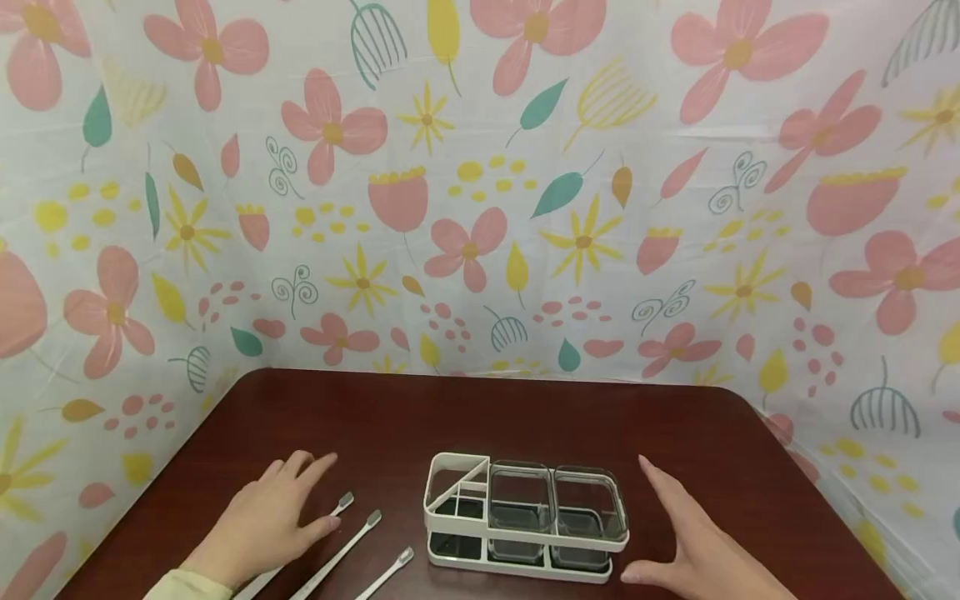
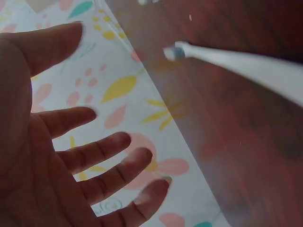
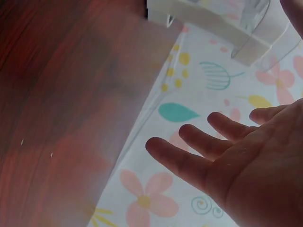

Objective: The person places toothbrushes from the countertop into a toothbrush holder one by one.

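Over the left side of the table, my left hand (image 1: 266, 518) hovers with spread fingers, holding nothing. Beside and partly under it lie three toothbrushes with pale handles: one (image 1: 344, 503) by the thumb, a middle one (image 1: 337, 553), and one (image 1: 388, 573) nearer the holder. A toothbrush (image 2: 241, 65) also shows in the left wrist view, apart from the fingers. At centre right stands a white two-tier toothbrush holder (image 1: 457, 525) with two clear cups (image 1: 520, 500) in it. My right hand (image 1: 701, 546) is just right of the holder, thumb and fingers apart, palm bare.
The dark red-brown table (image 1: 360, 417) has rounded far corners. A flower-printed cloth (image 1: 480, 317) hangs behind it and along both sides.
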The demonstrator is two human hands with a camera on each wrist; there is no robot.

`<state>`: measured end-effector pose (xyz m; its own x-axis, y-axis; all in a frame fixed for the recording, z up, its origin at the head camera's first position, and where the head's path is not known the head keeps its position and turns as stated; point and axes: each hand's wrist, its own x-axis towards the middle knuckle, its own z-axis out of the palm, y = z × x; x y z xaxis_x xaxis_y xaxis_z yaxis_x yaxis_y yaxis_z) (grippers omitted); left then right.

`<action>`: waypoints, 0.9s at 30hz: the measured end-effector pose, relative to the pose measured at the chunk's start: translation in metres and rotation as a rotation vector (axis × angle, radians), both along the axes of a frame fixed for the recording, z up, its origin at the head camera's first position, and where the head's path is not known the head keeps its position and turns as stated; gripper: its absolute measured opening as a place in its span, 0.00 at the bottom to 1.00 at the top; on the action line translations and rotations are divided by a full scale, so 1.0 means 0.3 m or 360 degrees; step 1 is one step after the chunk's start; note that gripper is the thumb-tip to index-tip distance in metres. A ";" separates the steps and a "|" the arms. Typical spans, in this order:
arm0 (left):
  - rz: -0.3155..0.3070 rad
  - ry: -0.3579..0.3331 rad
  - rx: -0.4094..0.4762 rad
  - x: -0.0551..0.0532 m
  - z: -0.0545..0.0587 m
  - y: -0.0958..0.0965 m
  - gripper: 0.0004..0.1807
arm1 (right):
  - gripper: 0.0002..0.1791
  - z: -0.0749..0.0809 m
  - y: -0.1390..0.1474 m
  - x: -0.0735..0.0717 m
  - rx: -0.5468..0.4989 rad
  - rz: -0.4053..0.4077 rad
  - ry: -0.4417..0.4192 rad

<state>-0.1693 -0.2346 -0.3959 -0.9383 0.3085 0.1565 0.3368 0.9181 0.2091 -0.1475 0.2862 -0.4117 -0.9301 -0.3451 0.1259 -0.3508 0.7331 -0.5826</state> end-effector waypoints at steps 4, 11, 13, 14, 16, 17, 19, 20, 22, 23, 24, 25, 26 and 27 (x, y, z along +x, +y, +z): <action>-0.0104 -0.0062 -0.0012 0.017 -0.009 0.022 0.27 | 0.65 -0.004 -0.025 0.006 0.0010 0.0010 0.0091; -0.0198 -0.0117 0.0003 0.043 -0.029 0.059 0.25 | 0.64 -0.015 -0.057 0.002 -0.0077 0.0069 0.0131; -0.0219 -0.0093 0.0010 0.054 -0.031 0.072 0.22 | 0.64 -0.018 -0.066 0.000 -0.0093 0.0085 0.0146; -0.0236 -0.0078 0.0010 0.059 -0.033 0.077 0.20 | 0.64 -0.018 -0.070 -0.002 -0.0104 0.0092 0.0130; -0.0272 -0.0054 0.0003 0.069 -0.037 0.087 0.15 | 0.64 -0.017 -0.078 -0.005 -0.0106 0.0090 0.0095; -0.0293 -0.0052 0.0002 0.073 -0.040 0.091 0.14 | 0.64 -0.017 -0.080 -0.005 -0.0105 0.0086 0.0078; -0.0337 -0.0084 0.0015 0.077 -0.048 0.096 0.13 | 0.64 -0.017 -0.084 -0.008 -0.0101 0.0080 0.0040; -0.0357 -0.0119 0.0023 0.079 -0.052 0.096 0.13 | 0.64 -0.017 -0.086 -0.009 -0.0099 0.0077 0.0017; -0.0390 -0.0189 0.0048 0.083 -0.062 0.095 0.13 | 0.64 -0.021 -0.088 -0.010 -0.0095 0.0078 0.0016; -0.0406 -0.0214 0.0057 0.086 -0.067 0.094 0.13 | 0.64 -0.023 -0.089 -0.011 -0.0098 0.0083 0.0019; -0.0421 -0.0229 0.0061 0.089 -0.071 0.093 0.13 | 0.63 -0.024 -0.090 -0.012 -0.0101 0.0087 0.0024; -0.0433 -0.0243 0.0061 0.092 -0.076 0.092 0.12 | 0.63 -0.026 -0.091 -0.012 -0.0105 0.0092 0.0025; -0.0443 -0.0250 0.0058 0.094 -0.081 0.091 0.12 | 0.63 -0.028 -0.092 -0.012 -0.0111 0.0096 0.0019; -0.0452 -0.0247 0.0050 0.095 -0.086 0.091 0.12 | 0.63 -0.030 -0.093 -0.012 -0.0116 0.0100 0.0017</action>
<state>-0.1408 -0.2073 -0.4217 -0.8288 0.5586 0.0319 0.5403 0.7843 0.3049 -0.1513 0.2582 -0.4206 -0.9054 -0.3921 0.1625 -0.4012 0.6653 -0.6296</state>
